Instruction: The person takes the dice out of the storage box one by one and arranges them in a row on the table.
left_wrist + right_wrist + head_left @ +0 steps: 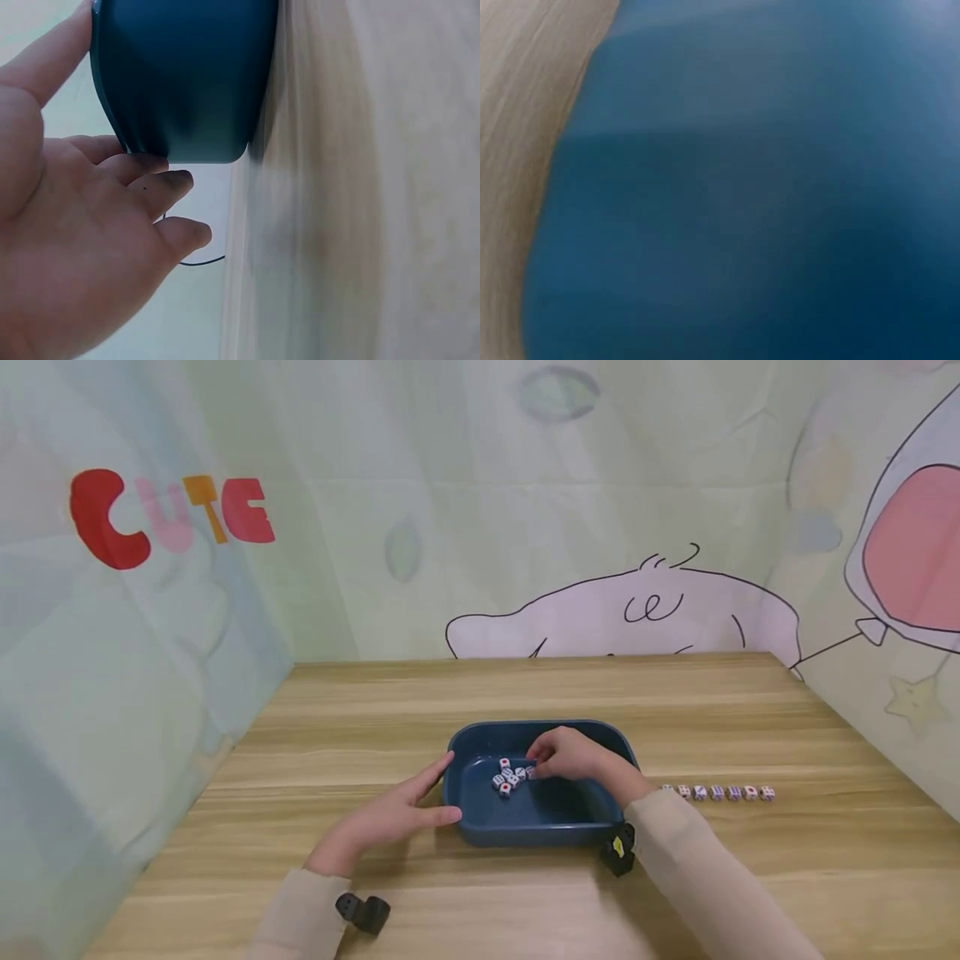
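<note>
A dark blue rectangular tray [542,837] sits on the table with several white dice [505,789] clustered in its left half. My left hand [405,814] is at the tray's left end, thumb at the near corner and fingers along the side. In the left wrist view the fingers of this hand [97,217] rest loosely against the outer wall of the tray [187,82]. Inside the tray, my right hand [573,756] pinches a die [530,772] at the right edge of the cluster; its fingertips partly hide the die. The right wrist view shows only the blurred tray [705,195].
To the right of the tray, several dice [717,793] stand in a straight row on the wooden table [360,710], the left end of the row next to my right forearm. A printed curtain [337,527] hangs behind and at both sides of the table.
</note>
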### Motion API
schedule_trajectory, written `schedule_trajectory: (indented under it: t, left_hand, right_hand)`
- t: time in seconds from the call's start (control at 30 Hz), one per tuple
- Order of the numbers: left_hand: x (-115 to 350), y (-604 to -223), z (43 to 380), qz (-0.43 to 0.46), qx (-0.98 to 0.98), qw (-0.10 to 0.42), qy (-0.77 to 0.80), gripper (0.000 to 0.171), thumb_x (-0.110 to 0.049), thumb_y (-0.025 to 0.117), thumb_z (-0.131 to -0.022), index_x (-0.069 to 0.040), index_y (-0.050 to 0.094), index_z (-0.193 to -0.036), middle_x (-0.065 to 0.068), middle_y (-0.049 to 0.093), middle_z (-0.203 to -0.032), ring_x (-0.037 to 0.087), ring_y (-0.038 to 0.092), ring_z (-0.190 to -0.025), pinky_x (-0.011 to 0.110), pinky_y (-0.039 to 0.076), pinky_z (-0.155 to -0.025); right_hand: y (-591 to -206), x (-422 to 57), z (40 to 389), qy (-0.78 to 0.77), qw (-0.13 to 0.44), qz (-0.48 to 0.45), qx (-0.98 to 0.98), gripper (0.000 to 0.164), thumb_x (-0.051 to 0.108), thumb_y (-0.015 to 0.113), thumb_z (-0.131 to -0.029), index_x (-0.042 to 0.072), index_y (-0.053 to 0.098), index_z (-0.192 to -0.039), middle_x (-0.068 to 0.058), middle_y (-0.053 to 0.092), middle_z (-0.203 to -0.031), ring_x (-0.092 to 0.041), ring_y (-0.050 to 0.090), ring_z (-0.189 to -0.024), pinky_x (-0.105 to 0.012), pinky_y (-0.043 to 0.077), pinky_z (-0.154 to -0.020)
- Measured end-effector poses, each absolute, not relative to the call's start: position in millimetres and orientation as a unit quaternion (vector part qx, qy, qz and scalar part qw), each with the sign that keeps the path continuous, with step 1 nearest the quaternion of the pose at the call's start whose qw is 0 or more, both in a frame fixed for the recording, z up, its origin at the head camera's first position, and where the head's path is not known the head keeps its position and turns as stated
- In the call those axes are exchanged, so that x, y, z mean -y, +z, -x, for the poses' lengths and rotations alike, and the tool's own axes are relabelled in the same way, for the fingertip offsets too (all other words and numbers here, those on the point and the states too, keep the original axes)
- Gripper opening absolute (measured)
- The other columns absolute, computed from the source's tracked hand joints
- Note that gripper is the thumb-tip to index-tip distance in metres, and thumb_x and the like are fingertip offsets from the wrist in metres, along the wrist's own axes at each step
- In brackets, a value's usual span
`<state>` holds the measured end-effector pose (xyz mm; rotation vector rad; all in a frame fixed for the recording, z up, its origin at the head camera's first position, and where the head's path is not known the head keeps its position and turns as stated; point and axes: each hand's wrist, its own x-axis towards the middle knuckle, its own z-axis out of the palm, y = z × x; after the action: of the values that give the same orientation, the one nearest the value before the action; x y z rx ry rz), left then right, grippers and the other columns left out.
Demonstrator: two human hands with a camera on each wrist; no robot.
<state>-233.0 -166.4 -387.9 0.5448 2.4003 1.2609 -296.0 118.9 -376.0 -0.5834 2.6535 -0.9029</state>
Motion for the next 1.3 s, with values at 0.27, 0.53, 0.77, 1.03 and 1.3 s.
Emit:
schedule_trajectory:
  t: [0.27, 0.53, 0.77, 1.03, 1.3]
  left_hand:
    - [163.0, -389.0, 235.0, -0.201, -0.852, 0.181, 0.448, 0.085, -0.039, 0.068, -0.089, -0.021, 0.018, -0.156, 0.009, 0.014, -0.161, 0.033, 0.011, -0.148, 0.057, 0.017, -0.115]
    - [160.9, -389.4, 235.0, -0.196, -0.851, 0.178, 0.453, 0.084, -0.039, 0.068, -0.089, -0.024, 0.019, -0.155, 0.009, 0.014, -0.161, 0.033, 0.011, -0.148, 0.057, 0.018, -0.115]
    - [160.7, -388.4, 234.0, -0.196, -0.852, 0.179, 0.451, 0.085, -0.038, 0.068, -0.089, -0.021, 0.019, -0.156, 0.009, 0.013, -0.161, 0.033, 0.010, -0.148, 0.057, 0.016, -0.115]
    - [164.5, -387.8, 231.9, -0.193, -0.851, 0.184, 0.453, 0.085, -0.038, 0.068, -0.089, -0.021, 0.018, -0.156, 0.010, 0.013, -0.161, 0.032, 0.011, -0.148, 0.056, 0.017, -0.115]
    - [166.8, -388.3, 232.4, -0.195, -0.844, 0.190, 0.462, 0.085, -0.037, 0.067, -0.090, -0.020, 0.017, -0.156, 0.011, 0.012, -0.161, 0.033, 0.009, -0.148, 0.057, 0.016, -0.115]
  right_hand:
    - [-378.7, -120.6, 297.0, -0.324, 0.153, 0.171, -0.918, 0.022, 0.008, 0.069, -0.087, 0.001, 0.069, -0.107, -0.004, 0.066, -0.086, -0.014, 0.056, -0.073, -0.025, 0.049, -0.066]
    - [-380.8, -122.0, 298.2, -0.319, 0.159, 0.172, -0.918, 0.022, 0.007, 0.069, -0.087, 0.002, 0.069, -0.107, -0.004, 0.064, -0.083, -0.014, 0.055, -0.070, -0.025, 0.047, -0.062]
    - [-384.9, -120.0, 296.4, -0.308, 0.159, 0.163, -0.924, 0.020, 0.008, 0.070, -0.086, 0.003, 0.070, -0.105, -0.004, 0.063, -0.083, -0.016, 0.054, -0.072, -0.026, 0.047, -0.065]
    - [-385.0, -114.4, 295.8, -0.299, 0.152, 0.174, -0.926, 0.016, 0.008, 0.071, -0.084, 0.003, 0.071, -0.099, -0.002, 0.063, -0.081, -0.014, 0.054, -0.073, -0.025, 0.046, -0.066]
    - [-386.5, -111.3, 296.9, -0.296, 0.154, 0.166, -0.928, 0.012, 0.009, 0.073, -0.083, 0.004, 0.070, -0.094, -0.001, 0.060, -0.077, -0.014, 0.052, -0.070, -0.024, 0.043, -0.063]
